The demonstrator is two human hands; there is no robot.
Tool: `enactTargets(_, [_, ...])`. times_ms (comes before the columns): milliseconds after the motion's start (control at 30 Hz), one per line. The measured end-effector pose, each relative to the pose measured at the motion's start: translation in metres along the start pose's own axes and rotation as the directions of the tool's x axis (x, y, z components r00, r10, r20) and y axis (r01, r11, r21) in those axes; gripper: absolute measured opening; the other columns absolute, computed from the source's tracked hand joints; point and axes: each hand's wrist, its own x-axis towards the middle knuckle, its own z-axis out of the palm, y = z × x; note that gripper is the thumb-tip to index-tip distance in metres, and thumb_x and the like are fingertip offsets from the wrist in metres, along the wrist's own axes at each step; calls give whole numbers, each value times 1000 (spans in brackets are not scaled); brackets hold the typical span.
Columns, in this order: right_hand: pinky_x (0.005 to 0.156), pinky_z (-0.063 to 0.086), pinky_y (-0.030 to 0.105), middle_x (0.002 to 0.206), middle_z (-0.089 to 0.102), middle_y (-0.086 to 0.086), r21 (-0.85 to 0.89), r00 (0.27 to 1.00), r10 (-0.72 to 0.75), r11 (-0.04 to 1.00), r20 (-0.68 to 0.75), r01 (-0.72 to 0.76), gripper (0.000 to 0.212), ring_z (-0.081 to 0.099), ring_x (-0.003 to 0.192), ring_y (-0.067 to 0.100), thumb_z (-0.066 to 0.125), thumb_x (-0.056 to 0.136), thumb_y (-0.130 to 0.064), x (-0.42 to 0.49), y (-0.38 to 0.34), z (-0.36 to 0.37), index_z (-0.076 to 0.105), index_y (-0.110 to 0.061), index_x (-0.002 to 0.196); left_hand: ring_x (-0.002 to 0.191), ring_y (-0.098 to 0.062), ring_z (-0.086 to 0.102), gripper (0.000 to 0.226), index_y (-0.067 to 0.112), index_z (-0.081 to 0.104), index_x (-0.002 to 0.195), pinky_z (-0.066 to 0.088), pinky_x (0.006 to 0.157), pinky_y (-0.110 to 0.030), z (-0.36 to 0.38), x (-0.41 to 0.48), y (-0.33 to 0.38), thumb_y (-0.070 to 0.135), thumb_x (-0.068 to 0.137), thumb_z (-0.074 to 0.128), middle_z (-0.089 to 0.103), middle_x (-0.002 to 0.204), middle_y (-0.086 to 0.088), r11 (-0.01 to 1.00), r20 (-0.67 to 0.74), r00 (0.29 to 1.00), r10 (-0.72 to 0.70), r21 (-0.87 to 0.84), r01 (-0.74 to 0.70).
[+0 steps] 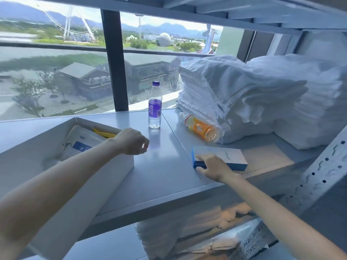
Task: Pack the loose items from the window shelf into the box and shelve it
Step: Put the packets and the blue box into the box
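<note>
Gripping the near end of a slim blue-and-white carton (225, 156), the right hand (212, 167) curls its fingers over the carton, which lies flat on the shelf (165, 169). The left hand (131, 141) hovers above the open white box's (120, 166) right corner, fingers loosely curled with nothing in them. Beneath that wrist, inside the box, lie a white packet (82, 141) and a yellow item (105, 133). Beyond the left hand stands a purple-labelled water bottle (155, 106); beyond the right hand an orange drink bottle (201, 129) lies against stacked white towels (253, 100)
</note>
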Motion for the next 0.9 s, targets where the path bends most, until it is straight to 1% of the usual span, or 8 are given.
enactTargets(67, [100, 40, 33, 134, 53, 4, 61, 996, -48, 997, 80, 43, 50, 49, 121, 23, 61, 85, -29, 11, -3, -8, 49, -14, 131, 89, -17, 60, 19, 34, 62, 95, 42, 76, -26, 0, -1, 2, 37, 90, 44, 68, 92, 7, 1000, -8, 1000, -3, -11, 3])
enactTargets(200, [111, 29, 46, 148, 34, 3, -143, 957, 60, 989, 284, -20, 81, 31, 135, 22, 64, 77, -53, 35, 16, -22, 33, -15, 141, 89, -16, 59, 19, 31, 62, 95, 37, 80, -25, -1, -3, 3, 29, 91, 43, 68, 90, 8, 999, -66, 998, -7, -47, 4])
enactTargets(367, [110, 24, 54, 141, 32, 6, -234, 897, 143, 971, 418, -45, 99, 32, 131, 25, 72, 65, -58, 35, 25, -26, 25, -16, 141, 107, -14, 51, 18, 28, 61, 106, 33, 90, -28, 0, -17, -1, 30, 92, 49, 64, 106, 10, 990, -114, 993, -15, -144, -2])
enactTargets(500, [93, 42, 39, 122, 37, 3, -123, 919, 135, 988, 371, -96, 97, 46, 106, 21, 76, 56, -59, 27, 8, -23, 34, -13, 130, 122, -17, 42, 26, 27, 59, 116, 32, 102, -31, 0, -39, -2, 31, 90, 55, 54, 125, 6, 986, -138, 990, -16, -167, -7])
enactTargets(633, [89, 44, 40, 120, 37, 1, 18, 997, -1, 1000, 78, 0, 90, 48, 105, 20, 78, 54, -55, 28, -28, -53, 36, -16, 123, 126, -19, 40, 43, 19, 52, 127, 34, 104, -32, -15, -59, -5, 36, 89, 59, 52, 133, -1, 933, -209, 970, -123, -357, 42])
enactTargets(700, [91, 43, 40, 120, 35, 1, 55, 996, -78, 995, -48, 80, 91, 47, 111, 22, 79, 53, -53, 27, -58, -78, 34, -18, 124, 124, -18, 43, 57, 15, 48, 131, 34, 103, -30, -30, -67, -8, 46, 85, 61, 52, 133, -4, 838, -200, 954, -222, -540, 82])
enactTargets(833, [89, 45, 43, 117, 34, -1, -104, 956, -219, 974, -196, 201, 92, 47, 110, 26, 76, 49, -57, 18, -123, -112, 35, -24, 125, 108, -12, 58, 109, 19, 43, 131, 48, 92, -31, -60, -86, -19, 87, 48, 56, 58, 119, 4, 411, -105, 946, -307, -911, 33])
enactTargets(900, [90, 40, 43, 118, 34, -2, -173, 940, -270, 956, -209, 236, 93, 44, 111, 24, 77, 51, -56, 12, -153, -114, 35, -25, 128, 101, -10, 63, 102, 21, 43, 126, 53, 83, -28, -66, -99, -26, 82, 47, 63, 63, 112, 6, 315, -91, 948, -304, -949, 9])
